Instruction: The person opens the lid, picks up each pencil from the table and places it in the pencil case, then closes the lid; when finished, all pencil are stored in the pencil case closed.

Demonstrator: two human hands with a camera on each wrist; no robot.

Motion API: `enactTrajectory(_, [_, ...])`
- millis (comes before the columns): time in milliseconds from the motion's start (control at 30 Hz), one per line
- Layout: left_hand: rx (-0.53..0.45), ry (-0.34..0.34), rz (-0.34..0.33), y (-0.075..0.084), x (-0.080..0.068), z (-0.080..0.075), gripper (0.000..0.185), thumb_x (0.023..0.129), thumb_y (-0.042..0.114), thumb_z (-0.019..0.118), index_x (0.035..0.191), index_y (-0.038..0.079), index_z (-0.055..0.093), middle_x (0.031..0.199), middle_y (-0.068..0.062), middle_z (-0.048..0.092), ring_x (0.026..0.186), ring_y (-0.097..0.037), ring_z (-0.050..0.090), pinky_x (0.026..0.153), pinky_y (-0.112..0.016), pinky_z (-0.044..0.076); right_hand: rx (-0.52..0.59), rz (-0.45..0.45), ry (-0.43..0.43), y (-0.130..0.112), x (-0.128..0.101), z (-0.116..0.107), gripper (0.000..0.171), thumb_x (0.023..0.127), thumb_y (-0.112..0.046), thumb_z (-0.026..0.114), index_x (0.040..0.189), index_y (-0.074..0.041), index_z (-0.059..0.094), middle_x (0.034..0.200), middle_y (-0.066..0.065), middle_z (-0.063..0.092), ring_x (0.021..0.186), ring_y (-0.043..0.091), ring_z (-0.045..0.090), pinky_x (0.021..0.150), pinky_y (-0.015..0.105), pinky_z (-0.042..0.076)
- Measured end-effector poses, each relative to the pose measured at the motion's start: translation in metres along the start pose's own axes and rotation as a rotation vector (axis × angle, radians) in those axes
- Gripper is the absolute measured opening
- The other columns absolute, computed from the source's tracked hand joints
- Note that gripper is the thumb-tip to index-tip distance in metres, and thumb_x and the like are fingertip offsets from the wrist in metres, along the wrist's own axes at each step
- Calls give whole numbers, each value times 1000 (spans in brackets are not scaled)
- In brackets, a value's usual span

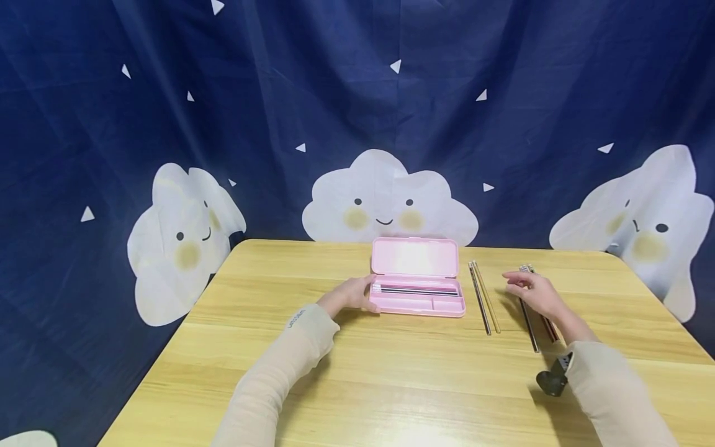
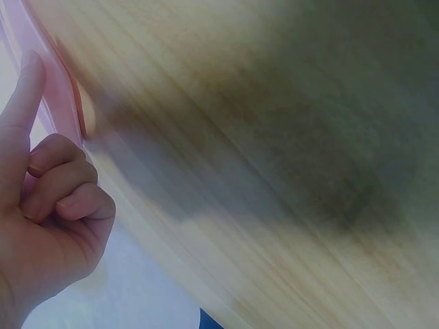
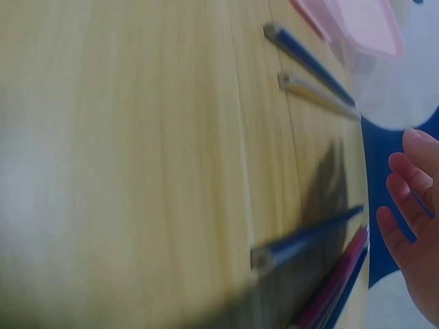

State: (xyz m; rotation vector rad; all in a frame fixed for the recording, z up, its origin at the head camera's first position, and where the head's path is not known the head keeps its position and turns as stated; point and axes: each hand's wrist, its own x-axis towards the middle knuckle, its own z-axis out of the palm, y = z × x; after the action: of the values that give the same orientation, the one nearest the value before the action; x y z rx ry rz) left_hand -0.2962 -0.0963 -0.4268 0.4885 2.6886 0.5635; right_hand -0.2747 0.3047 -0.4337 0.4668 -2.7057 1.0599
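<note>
An open pink pencil case [image 1: 418, 287] lies near the middle of the far half of a wooden table [image 1: 357, 372], its lid raised toward the cloud-printed backdrop [image 1: 357, 93] and several pencils lying in its long upper compartment. The left hand [image 1: 353, 295] rests against the case's left end; the left wrist view shows one finger extended along the pink edge with the others curled in, gripping nothing. To the right of the case, a pair of pencils [image 1: 483, 298] lies side by side on the table, apart from the case. Farther right lies a second group of pencils [image 1: 533, 326], dark and red among them. The right hand [image 1: 533, 293] hovers over this second group, fingers loosely extended and relaxed; the right wrist view shows the fingers clear of the pencils, holding nothing. Both forearms wear beige sleeves.
</note>
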Motion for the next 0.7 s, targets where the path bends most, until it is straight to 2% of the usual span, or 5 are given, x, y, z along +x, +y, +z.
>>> enactTrajectory(200, [-3,2,13,0,1,0,94,72,37,76,145,11,24,142,-15,36,131,-26,33,109,-36,26,-10,43,1,6,-13,-15,33,87,-8,60,113,12,57,106,30,60,77,-14,43,62,14,43])
enactTrajectory(433, [-2,20,35,-2,1,-1,93,71,34,77,144,9,26,139,-17,40,128,-28,38,108,-37,29,48,84,32,19,-20,-23,38,87,-17,62,113,10,57,103,28,61,82,9,55,64,13,42])
enactTrajectory(500, [4,27,46,-2,1,-1,92,71,34,77,144,9,27,138,-18,42,127,-29,39,107,-38,29,51,94,37,22,-22,-24,37,87,-15,61,113,10,56,101,27,62,80,6,55,63,13,42])
enactTrajectory(633, [-3,21,49,-1,0,-1,93,71,34,77,144,8,26,138,-19,41,127,-31,38,108,-39,28,8,110,37,26,-29,-29,36,87,-9,58,113,15,53,96,30,61,74,-11,47,61,12,41])
enactTrajectory(700, [-5,16,39,0,0,0,94,71,34,77,144,9,25,139,-18,40,128,-30,37,108,-38,28,-10,122,29,28,-32,-32,36,87,-7,58,113,16,53,95,30,60,72,-11,47,60,12,42])
